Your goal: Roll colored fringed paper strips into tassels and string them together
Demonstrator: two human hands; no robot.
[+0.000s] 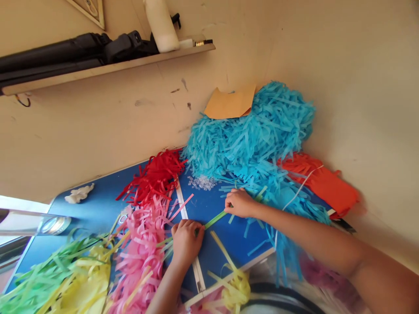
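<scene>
My left hand [186,240] and my right hand [240,203] pinch the two ends of a thin green paper strip [215,219], stretched just above the blue table [98,205]. The left hand rests beside a pink heap of paper strips [144,244]. The right hand sits at the edge of a big light-blue heap of strips [252,135]. Both hands are closed on the strip.
More heaps of strips lie around: red [157,174], orange [324,183], green [42,279] and yellow [85,288], with some yellow ones [235,283] near the front edge. A tan envelope [231,104] tops the blue heap. A wall shelf [108,67] holds black items and a white bottle [162,24].
</scene>
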